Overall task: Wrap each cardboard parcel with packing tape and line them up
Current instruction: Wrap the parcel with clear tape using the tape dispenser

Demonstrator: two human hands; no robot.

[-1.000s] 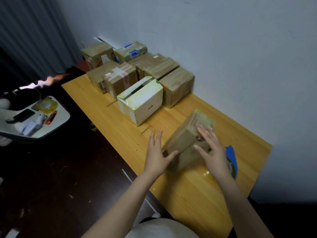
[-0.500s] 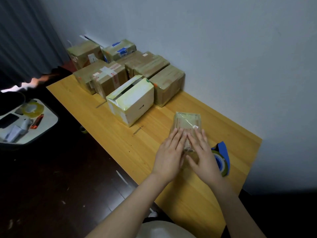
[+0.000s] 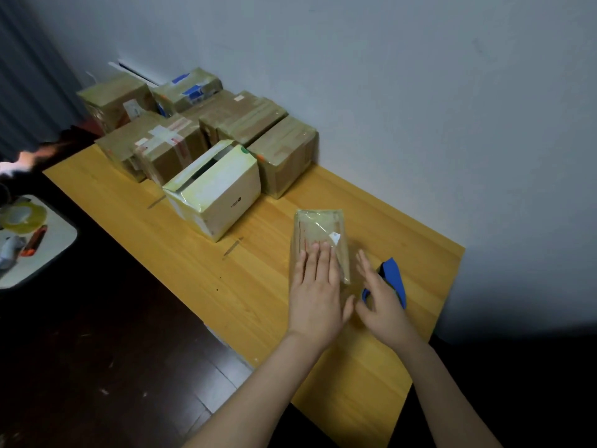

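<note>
A small tape-wrapped cardboard parcel (image 3: 321,232) lies flat on the wooden table (image 3: 181,250). My left hand (image 3: 315,286) presses flat on its near half, fingers straight. My right hand (image 3: 379,297) hovers just right of the parcel, fingers spread, over a blue tape dispenser (image 3: 392,279) that it partly hides. A white parcel (image 3: 214,194) with a gap in its top stands further back. Behind it, several brown taped parcels (image 3: 284,153) sit in rows against the wall.
The table's front edge runs diagonally close to my forearms, with dark floor (image 3: 113,367) below. At the left, a white side table (image 3: 42,250) carries a tape roll (image 3: 21,216) and small tools. A grey wall (image 3: 420,108) bounds the table's far side.
The parcel went from tilted up between both hands to lying flat. My right hand has come off it and moved right over the dispenser; my left hand stays pressed on top.
</note>
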